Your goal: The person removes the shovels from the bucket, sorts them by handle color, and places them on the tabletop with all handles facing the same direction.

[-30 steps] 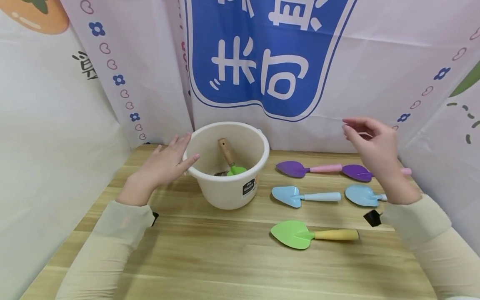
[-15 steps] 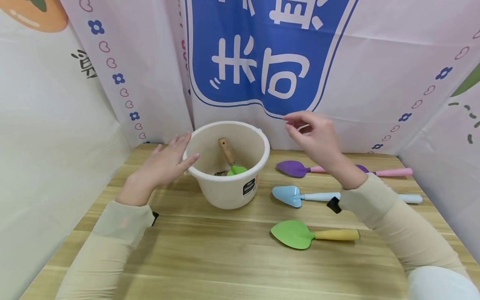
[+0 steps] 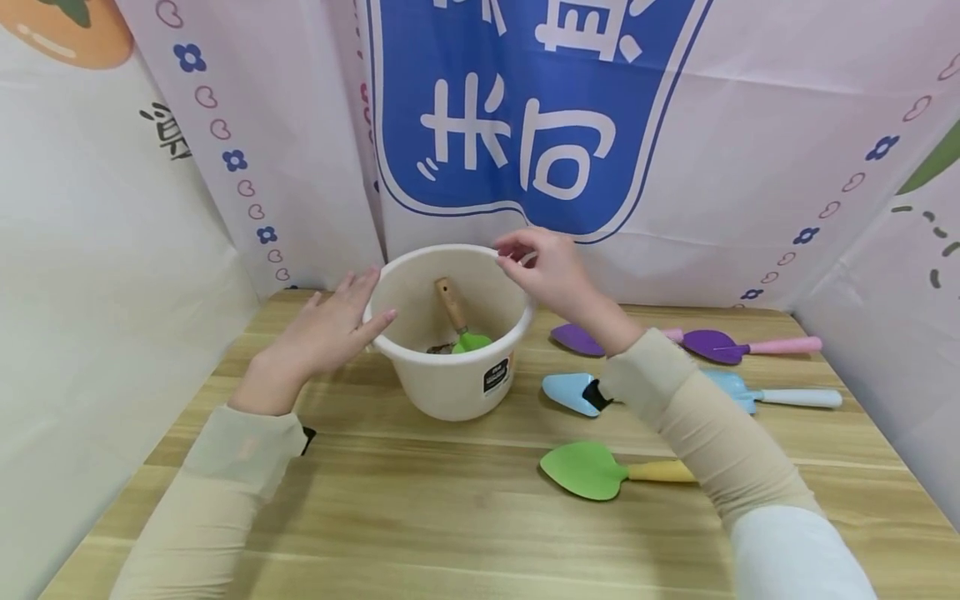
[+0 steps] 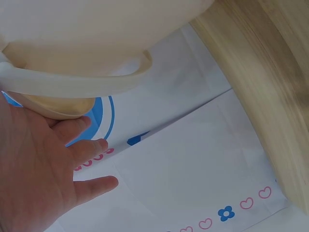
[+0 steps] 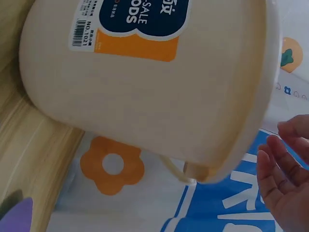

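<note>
A white plastic bucket (image 3: 442, 387) stands at the back of the wooden table. Inside it leans a green hand trowel (image 3: 452, 307) with a wooden handle, beside a dark thing mostly hidden at the bottom. Spread, straight fingers of my left hand (image 3: 330, 329) lie against the bucket's left rim; the left wrist view shows them near the bucket's white handle (image 4: 77, 83). My right hand (image 3: 553, 271) hovers at the far right rim, fingers loosely bent and thumb near the index finger. In the right wrist view nothing shows between these fingers.
To the bucket's right lie a purple trowel (image 3: 576, 338) and a second purple trowel (image 3: 712, 346), both pink-handled. Nearer are a light blue trowel (image 3: 566, 392), another blue tool (image 3: 798, 398) and a green trowel (image 3: 581, 471). A printed cloth (image 3: 697, 183) hangs right behind the bucket.
My right hand has moved left from above the right-hand tools to the bucket's rim, its fingers still loosely bent. My left hand has stayed on the rim.
</note>
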The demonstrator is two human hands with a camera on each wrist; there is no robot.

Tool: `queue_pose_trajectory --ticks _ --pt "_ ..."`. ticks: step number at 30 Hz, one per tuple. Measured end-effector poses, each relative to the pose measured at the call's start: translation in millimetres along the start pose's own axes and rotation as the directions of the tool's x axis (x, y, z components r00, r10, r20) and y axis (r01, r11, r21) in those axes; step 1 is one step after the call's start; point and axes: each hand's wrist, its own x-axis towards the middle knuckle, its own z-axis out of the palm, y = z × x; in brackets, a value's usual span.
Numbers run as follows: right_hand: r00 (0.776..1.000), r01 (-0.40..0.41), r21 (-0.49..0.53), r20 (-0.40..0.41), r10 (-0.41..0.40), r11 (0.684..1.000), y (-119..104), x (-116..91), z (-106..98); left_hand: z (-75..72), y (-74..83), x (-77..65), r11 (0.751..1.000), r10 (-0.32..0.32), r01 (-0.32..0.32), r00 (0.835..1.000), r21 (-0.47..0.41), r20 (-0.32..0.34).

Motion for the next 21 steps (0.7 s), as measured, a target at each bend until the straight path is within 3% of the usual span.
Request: queue_pose_trajectory --ticks 4,8,13,21 --pt "0.991 -0.074 -0.002 0.107 0.074 0.997 2.7 13.0 14.9 -0.7 -1.2 -0.5 1.0 0.002 -0.002 1.0 0.001 0.0" --pt "0.965 -0.134 0.016 0.228 0.126 0.991 4.9 23.5 28.0 -0.5 -2.2 -0.7 1.0 -0.003 0.003 1.0 0.0 0.003" --pt "0.935 -0.166 0.002 0.319 0.157 0.986 7.6 34.1 40.2 -1.1 -2.3 -0.1 1.0 -0.003 0.003 1.0 0.001 0.001" --pt "0.878 -0.168 -0.126 0.433 0.206 0.978 8.2 45.4 47.0 0.0 -2.0 1.3 1.0 0.002 -0.002 1.0 0.001 0.005"
